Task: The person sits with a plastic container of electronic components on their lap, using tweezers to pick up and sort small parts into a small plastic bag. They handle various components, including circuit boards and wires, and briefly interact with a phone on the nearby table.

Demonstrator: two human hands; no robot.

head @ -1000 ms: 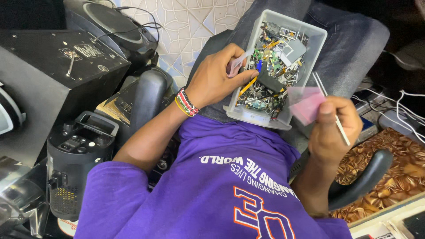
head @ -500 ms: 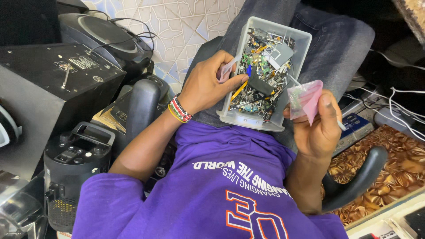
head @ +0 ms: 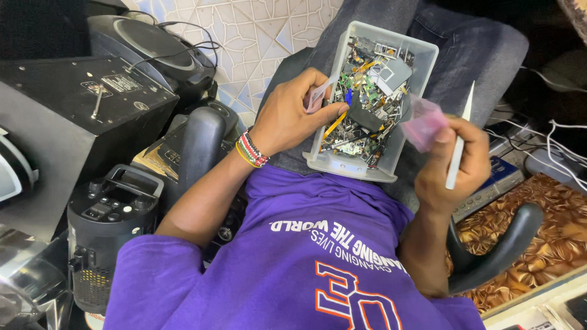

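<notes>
A: Item 1, clear plastic bin (head: 342, 166), sits on the person's lap, jeans under it, near short edge just above the purple shirt (head: 318, 244). Contents: loose circuit boards, small metal shields, yellow flex strips, a dark flat piece. Piled to the rim.

B: Hands?

A: Left hand (head: 287, 116) reaches over the bin's left long edge, fingers curled, pinching a small pale clear packet (head: 318, 96); thumb tip down among the parts. Right hand (head: 455, 162) is off the bin's right long edge, closed round two things at once: a white pointed tool (head: 458, 146), tip up, and a small pink bag (head: 423, 122) held near the rim.

B: Risks?

A: Judgement only. (1) Bin has no flat support, just thighs; a leg shift or a push from the left hand on that edge could tip it, parts go to the tiled floor (head: 257, 30) or into the gear stacked at left. (2) Right hand is overloaded; bag or tool could slip, esp. if it tries to open the bag one-handed. (3) Pile is at rim height, so raking thru it could flick small bits over the side. (4) Sharp board edges and cut metal vs bare fingertips.

B: Anything else nearby?

A: Black speaker box (head: 92, 104) and round player (head: 147, 52) at left, chair armrests (head: 202, 146) both sides, white cables (head: 562, 140) at right. Dropped parts wld be hard to find in there.

B: Is the bag open?

A: Can't tell, it's blurred.
</notes>
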